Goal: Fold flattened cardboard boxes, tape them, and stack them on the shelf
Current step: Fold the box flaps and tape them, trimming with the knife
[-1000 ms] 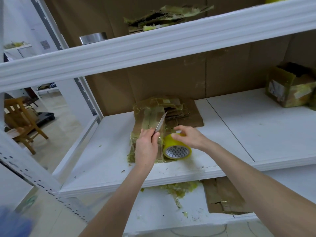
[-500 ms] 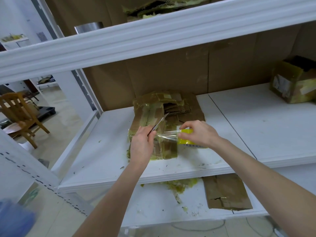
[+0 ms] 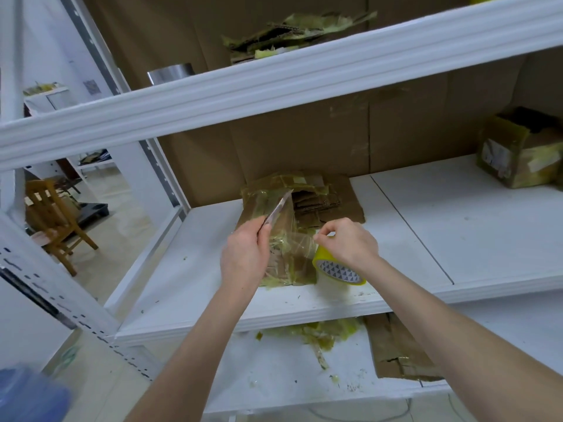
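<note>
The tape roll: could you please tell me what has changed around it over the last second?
A clear tape strip has been drawn out between the yellow tape roll and the cardboard box. The right hand, earlier resting on the roll, now pinches the strip. The left hand still grips the knife; the box has not moved.

A wooden chair (image 3: 56,220) stands at nine o'clock on the pale floor (image 3: 122,226), and a black tray (image 3: 93,210) lies on the floor just beyond it. At eleven o'clock a shiny metal cylinder (image 3: 170,73) stands upright. At seven o'clock sits a blue object (image 3: 30,394), too blurred to name.
</note>
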